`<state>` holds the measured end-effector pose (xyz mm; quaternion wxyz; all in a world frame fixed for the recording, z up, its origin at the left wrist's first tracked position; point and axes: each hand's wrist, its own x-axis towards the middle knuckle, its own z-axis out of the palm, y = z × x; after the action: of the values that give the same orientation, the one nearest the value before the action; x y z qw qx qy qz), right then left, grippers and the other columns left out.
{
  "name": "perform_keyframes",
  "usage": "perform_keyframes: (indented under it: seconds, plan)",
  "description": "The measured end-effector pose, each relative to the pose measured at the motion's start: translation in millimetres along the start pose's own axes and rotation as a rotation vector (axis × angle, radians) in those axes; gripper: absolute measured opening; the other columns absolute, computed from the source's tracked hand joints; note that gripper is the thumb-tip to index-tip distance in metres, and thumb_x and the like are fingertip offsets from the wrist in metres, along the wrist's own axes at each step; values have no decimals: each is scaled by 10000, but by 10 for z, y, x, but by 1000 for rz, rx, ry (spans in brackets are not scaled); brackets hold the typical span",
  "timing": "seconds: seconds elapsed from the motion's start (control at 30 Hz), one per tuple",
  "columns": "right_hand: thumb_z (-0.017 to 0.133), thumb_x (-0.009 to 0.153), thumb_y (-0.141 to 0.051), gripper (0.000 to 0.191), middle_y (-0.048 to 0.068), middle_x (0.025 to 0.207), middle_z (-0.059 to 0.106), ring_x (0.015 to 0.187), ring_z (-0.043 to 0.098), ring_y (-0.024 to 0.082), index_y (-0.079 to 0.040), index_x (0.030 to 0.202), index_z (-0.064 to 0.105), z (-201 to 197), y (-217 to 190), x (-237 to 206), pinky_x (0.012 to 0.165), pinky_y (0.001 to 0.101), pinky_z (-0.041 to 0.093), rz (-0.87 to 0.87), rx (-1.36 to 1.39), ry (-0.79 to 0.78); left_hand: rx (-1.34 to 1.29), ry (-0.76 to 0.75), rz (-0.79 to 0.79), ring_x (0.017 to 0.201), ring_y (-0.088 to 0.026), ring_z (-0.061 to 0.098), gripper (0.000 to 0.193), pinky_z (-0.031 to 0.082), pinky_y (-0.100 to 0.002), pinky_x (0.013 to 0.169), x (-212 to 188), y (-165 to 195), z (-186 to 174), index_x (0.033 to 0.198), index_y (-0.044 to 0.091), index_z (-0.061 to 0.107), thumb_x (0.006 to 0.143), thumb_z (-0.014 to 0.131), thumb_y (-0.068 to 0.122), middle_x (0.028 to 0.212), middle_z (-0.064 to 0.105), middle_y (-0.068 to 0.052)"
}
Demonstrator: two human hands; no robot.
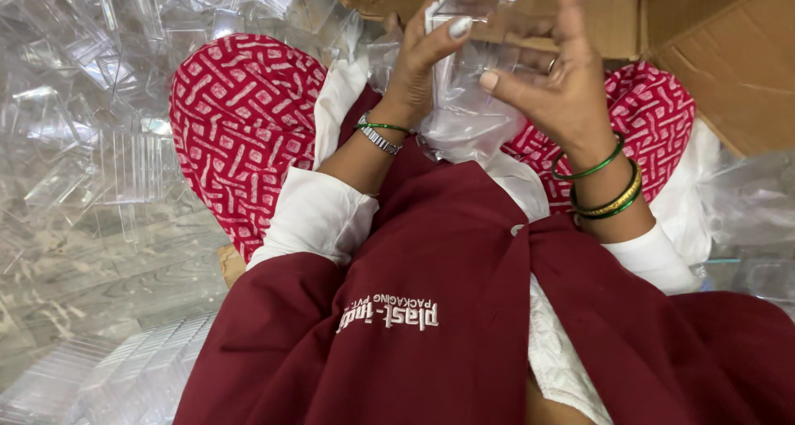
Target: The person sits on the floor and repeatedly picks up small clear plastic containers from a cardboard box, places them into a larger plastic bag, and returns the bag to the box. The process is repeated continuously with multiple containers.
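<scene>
A clear plastic container (489, 27) is gripped between the left hand (418, 56) and the right hand (563, 77); its contents cannot be told. Behind it a cardboard box (704, 52) is seen, and clear plastic trays (83, 127) are heaped at the left.

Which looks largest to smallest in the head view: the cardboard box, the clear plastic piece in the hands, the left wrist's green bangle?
1. Cardboard box, though partly cut off by the frame.
2. Clear plastic piece, held by both hands.
3. Green bangle, a thin ring on the left wrist.
</scene>
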<state>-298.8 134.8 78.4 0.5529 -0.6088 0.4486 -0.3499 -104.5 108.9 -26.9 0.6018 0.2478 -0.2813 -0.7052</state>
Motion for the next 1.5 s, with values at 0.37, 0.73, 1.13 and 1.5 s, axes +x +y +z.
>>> perform_keyframes:
  seconds: [0.37, 0.73, 1.13, 1.5]
  plan:
    - [893, 778, 3, 941, 109, 1427, 481, 1226, 664, 236, -143, 1571, 408, 44, -261, 34, 918, 359, 653, 9, -112, -27, -196, -148, -103, 1228, -288, 643, 644, 522, -446, 1116, -50, 113, 100, 1442, -21, 494, 907, 687, 283, 1309, 649, -177]
    - [889, 802, 8, 1018, 85, 1545, 458, 1196, 661, 259, -182, 1650, 359, 69, -384, -7, 963, 356, 653, -18, -85, 42, -51, -165, -7, 1255, -255, 645, 626, 507, -408, 1151, -38, 255, 182, 1443, -31, 526, 915, 685, 265, 1330, 665, -180]
    - [883, 844, 21, 890, 104, 1557, 443, 1354, 638, 260, -110, 1600, 431, 181, -382, -10, 1035, 397, 598, -42, -123, -50, -223, -204, -40, 1244, -306, 659, 629, 551, -476, 1122, -138, 281, 254, 1431, -23, 498, 908, 675, 279, 1347, 638, -201]
    - [918, 808, -19, 879, 123, 1459, 581, 1241, 702, 251, -54, 1558, 460, 235, -395, -60, 989, 373, 644, -21, -101, 14, -239, -92, -109, 1240, -264, 619, 681, 488, -429, 1125, -201, 169, 183, 1434, -15, 499, 840, 701, 252, 1342, 615, -158]
